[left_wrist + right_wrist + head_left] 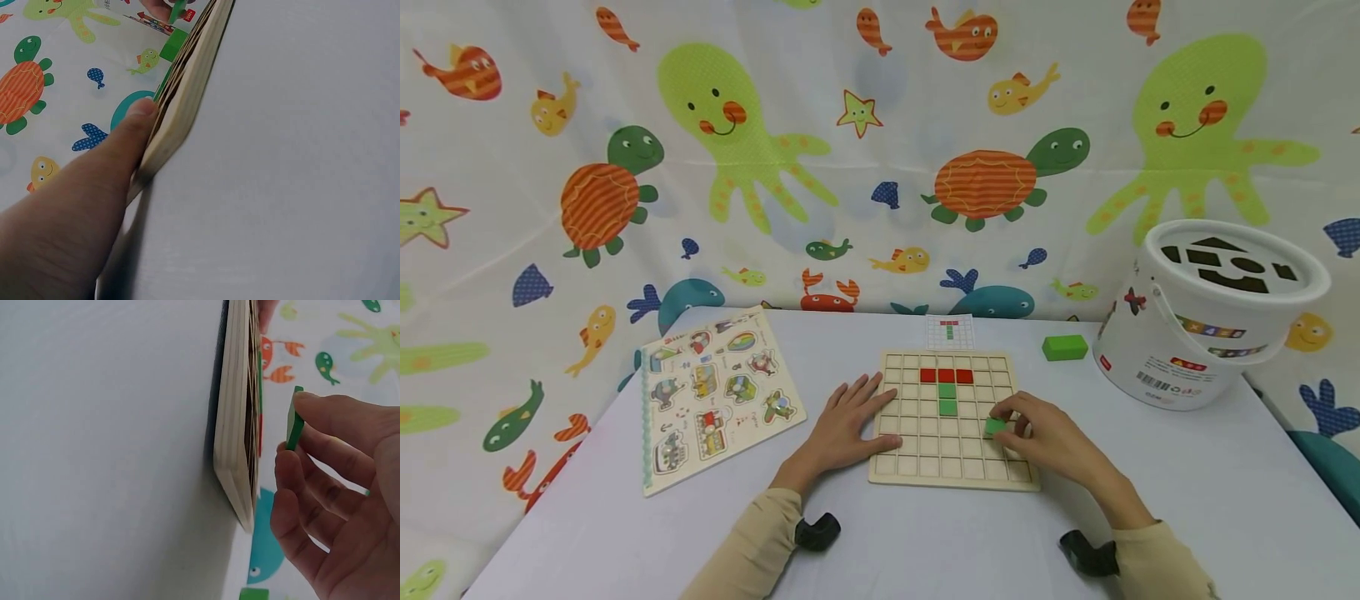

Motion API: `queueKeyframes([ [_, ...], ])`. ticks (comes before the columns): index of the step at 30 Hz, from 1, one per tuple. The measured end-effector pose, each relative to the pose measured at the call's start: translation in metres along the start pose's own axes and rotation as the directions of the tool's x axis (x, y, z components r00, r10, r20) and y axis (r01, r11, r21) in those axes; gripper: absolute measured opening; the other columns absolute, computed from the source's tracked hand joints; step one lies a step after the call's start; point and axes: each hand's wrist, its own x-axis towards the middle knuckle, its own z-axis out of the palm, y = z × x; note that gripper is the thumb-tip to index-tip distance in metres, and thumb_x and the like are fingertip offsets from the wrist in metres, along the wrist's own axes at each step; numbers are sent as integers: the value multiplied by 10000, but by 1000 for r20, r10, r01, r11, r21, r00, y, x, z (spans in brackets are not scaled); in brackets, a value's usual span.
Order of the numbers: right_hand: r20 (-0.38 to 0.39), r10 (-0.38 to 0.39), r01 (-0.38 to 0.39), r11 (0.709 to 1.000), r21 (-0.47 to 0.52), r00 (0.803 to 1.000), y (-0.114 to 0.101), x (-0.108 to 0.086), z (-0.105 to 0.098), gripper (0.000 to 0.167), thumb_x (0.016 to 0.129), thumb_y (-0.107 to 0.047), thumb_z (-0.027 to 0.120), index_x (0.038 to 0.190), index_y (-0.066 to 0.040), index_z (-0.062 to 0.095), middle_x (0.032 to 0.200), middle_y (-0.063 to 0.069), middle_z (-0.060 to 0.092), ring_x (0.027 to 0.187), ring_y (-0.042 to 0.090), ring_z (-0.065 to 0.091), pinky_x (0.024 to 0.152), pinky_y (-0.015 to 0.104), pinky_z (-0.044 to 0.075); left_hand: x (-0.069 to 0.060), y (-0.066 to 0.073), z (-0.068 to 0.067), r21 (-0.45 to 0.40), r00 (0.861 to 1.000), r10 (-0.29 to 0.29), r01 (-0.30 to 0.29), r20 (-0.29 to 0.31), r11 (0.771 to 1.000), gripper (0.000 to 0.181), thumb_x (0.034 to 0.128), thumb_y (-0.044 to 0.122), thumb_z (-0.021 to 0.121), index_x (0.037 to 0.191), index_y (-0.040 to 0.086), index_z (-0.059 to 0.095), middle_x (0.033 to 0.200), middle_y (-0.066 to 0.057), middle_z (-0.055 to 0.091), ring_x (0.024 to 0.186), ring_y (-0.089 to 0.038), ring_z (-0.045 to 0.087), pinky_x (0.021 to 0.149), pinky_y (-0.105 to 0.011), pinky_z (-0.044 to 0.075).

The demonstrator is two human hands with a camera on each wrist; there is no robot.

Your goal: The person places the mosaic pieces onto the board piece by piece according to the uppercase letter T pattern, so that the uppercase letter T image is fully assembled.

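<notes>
A square wooden grid board (917,467) lies on the white table. Red tiles (947,376) form a short row near its top, and two green tiles (947,399) run down from the middle one. My right hand (1048,433) pinches a loose green tile (996,427) between thumb and fingers over the board's right side; the right wrist view shows this tile (295,419) held on edge. At the board's left side rests my left hand (844,425), fingers spread, the thumb (142,107) on the rim. Behind the board lies a small pattern card (950,332) with a red and green T.
A picture puzzle board (722,396) lies at the left. Toward the back right are a green block (1064,347) and a large white bucket (1195,325) with shaped holes in its lid. A sea-animal cloth (880,167) hangs behind the table.
</notes>
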Motion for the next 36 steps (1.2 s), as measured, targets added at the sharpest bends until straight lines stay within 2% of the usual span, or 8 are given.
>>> queueKeyframes([
  [12,5,-17,16,999,41,1000,-10,14,9,242,819,-202,738,1032,-125,653,942,-29,635,724,67,527,621,189,462,-1,-2,0,19,1000,-3,3,-3,1000,757,822,629,565,1459,268,373,1578,-39,229,1466,-270,186,1165,-526,144],
  [19,30,11,-12,999,50,999,-14,24,17,262,818,-246,742,1039,-137,655,970,-36,640,738,68,534,637,188,468,-1,0,-1,10,1000,6,-6,-5,1000,755,823,628,567,1456,261,381,1574,-44,239,1462,-280,198,1163,-530,153],
  [29,52,-15,11,997,75,999,-22,33,26,235,816,-196,743,1023,-119,661,943,-17,641,707,72,517,607,191,454,-1,-1,1,14,1000,11,-11,-6,1000,756,827,627,565,1460,260,374,1575,-45,239,1465,-273,189,1163,-529,155],
  [36,55,-15,14,1000,5,998,-28,37,30,207,809,-194,740,993,-130,667,892,-42,599,679,73,495,577,199,428,0,-2,2,12,1000,1,-1,2,1000,754,827,633,562,1460,271,370,1580,-29,224,1469,-260,178,1167,-519,148],
])
